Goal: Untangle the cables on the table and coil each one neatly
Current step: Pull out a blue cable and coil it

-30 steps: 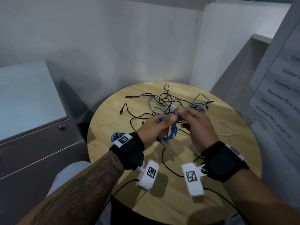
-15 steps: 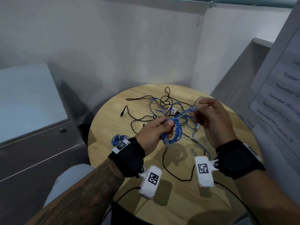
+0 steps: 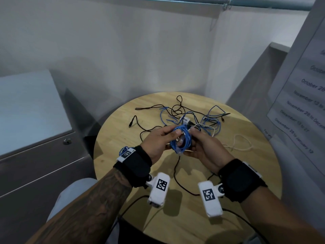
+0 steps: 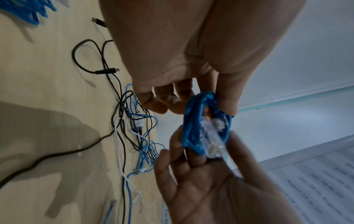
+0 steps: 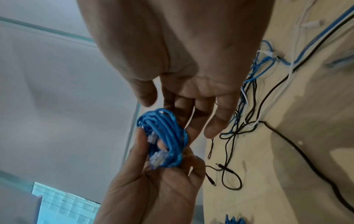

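My left hand (image 3: pixel 162 138) holds a coil of blue network cable (image 3: pixel 181 140) above the round wooden table (image 3: pixel 228 173), thumb on top and fingers curled through it. In the left wrist view the blue coil (image 4: pixel 191 128) has clear plugs (image 4: pixel 210 139) lying across its middle. My right hand (image 3: pixel 204 145) lies against the coil's right side, its fingers (image 5: pixel 191 121) nearly straight behind the blue coil (image 5: pixel 164 133). A tangle of black, blue and white cables (image 3: pixel 193 117) lies on the table beyond both hands.
A second blue coil (image 3: pixel 123 149) sits on the table behind my left wrist. A loose white cable (image 3: pixel 241 145) lies to the right, a black cable (image 3: pixel 177 180) runs under my hands. A grey cabinet (image 3: pixel 35 138) stands left, walls close behind.
Half a second ago my right hand was out to the right pulling a blue strand. It has come back to the coil, and that strand now lies wound on the coil.
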Demonstrator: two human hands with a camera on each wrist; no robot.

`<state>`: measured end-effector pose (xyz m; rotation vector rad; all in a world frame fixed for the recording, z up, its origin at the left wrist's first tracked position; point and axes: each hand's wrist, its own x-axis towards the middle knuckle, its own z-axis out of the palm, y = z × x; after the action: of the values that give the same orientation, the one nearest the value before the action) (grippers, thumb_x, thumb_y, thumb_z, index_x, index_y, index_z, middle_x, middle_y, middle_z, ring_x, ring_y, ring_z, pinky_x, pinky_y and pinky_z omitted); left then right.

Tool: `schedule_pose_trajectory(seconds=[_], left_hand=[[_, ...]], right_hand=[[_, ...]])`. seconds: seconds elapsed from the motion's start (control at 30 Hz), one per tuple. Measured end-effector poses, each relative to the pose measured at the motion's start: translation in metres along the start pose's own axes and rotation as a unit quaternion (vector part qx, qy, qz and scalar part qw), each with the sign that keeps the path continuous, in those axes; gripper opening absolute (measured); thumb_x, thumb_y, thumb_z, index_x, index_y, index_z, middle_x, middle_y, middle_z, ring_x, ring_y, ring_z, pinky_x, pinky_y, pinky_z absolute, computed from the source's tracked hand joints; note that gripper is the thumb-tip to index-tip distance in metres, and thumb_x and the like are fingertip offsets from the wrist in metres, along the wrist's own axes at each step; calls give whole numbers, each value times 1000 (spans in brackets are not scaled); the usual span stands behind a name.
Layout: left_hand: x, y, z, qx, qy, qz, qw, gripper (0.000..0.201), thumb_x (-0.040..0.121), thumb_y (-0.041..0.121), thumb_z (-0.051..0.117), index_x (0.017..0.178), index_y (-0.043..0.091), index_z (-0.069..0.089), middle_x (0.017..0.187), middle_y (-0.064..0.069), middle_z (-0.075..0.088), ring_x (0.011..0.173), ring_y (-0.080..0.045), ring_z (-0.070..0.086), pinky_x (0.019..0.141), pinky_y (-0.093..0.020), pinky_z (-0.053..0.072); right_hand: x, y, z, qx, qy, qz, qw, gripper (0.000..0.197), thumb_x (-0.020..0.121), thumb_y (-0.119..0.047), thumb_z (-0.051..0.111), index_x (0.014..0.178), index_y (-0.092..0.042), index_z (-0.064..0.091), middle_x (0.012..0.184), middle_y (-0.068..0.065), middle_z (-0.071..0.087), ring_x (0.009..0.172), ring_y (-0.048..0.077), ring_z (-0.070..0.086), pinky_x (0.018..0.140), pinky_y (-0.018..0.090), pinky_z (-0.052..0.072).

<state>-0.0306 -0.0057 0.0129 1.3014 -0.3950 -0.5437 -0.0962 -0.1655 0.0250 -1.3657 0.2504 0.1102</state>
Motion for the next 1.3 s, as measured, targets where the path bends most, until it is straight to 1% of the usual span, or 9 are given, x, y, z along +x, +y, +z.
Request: schedule_pose_trajectory(seconds=[0.1, 0.17, 0.3, 0.5, 0.67, 0.77, 0.97, 1.1, 1.3], left_hand=[[1, -3, 3, 32, -1, 13, 999, 24, 97, 15, 56, 118, 11, 68, 108, -9, 70, 94, -16, 66, 81, -30, 56], [3, -3, 1, 68, 11, 24, 997, 24, 98, 15, 55, 117, 8, 68, 103, -7, 71, 90, -15, 66, 80, -30, 56], [10, -4, -5, 150, 33, 55, 987, 25, 100, 15, 53, 123, 10, 61, 95, -4, 65, 90, -20, 62, 82, -35, 54], [18, -7, -14, 299, 60, 107, 946, 27, 96, 16, 57, 120, 27, 61, 88, -9, 60, 79, -26, 61, 74, -38, 56], [14, 3, -16, 185, 70, 30, 980, 19, 101, 15, 50, 114, 7, 61, 89, -2, 63, 87, -20, 64, 79, -40, 58], [10, 14, -23, 120, 30, 11, 992, 20, 101, 14, 49, 116, 8, 62, 91, -8, 62, 85, -19, 64, 80, -44, 57], [17, 23, -37, 267, -19, 44, 962, 22, 99, 15, 55, 120, 19, 63, 89, 4, 67, 77, -8, 60, 69, -38, 58], [23, 25, -51, 252, 9, 24, 967, 20, 98, 12, 56, 116, 13, 64, 88, -4, 66, 73, -14, 58, 58, -31, 55], [37, 21, -129, 159, 209, -92, 960, 7, 94, 11, 58, 101, 11, 59, 82, -9, 63, 65, -21, 58, 60, -35, 53]], right_hand=[[1, 5, 4, -53, -26, 5, 998, 56, 93, -60, 59, 120, -11, 67, 101, 6, 67, 105, 26, 66, 89, 36, 50], [-1, 6, 7, -134, -42, -1, 990, 38, 94, -45, 66, 123, -19, 67, 110, 0, 73, 108, 22, 67, 87, 33, 49], [-3, 0, 8, -236, 20, -51, 970, 16, 92, -25, 66, 101, -13, 65, 87, -2, 66, 76, 12, 57, 68, 31, 41], [1, 3, 2, -254, 124, -188, 941, 29, 89, -24, 76, 103, -23, 51, 90, 5, 70, 74, 18, 70, 60, 29, 53], [5, 6, 3, -367, 136, -287, 874, 15, 93, -22, 70, 92, -22, 56, 85, -4, 71, 78, 6, 71, 69, 39, 60], [6, -2, -1, -358, 114, -292, 879, 10, 97, -23, 66, 92, -20, 57, 82, -2, 73, 76, 8, 71, 71, 46, 58], [13, -12, -17, -499, 138, -313, 796, 17, 99, -48, 50, 93, -32, 52, 80, -11, 72, 74, 10, 70, 66, 42, 57], [19, -10, -8, -484, 104, -313, 810, 24, 97, -55, 51, 96, -31, 55, 85, -14, 68, 77, 5, 66, 67, 39, 56], [49, 4, -28, -447, 90, -212, 864, 9, 97, -36, 63, 95, -29, 61, 93, -11, 67, 83, 8, 63, 74, 34, 52]])
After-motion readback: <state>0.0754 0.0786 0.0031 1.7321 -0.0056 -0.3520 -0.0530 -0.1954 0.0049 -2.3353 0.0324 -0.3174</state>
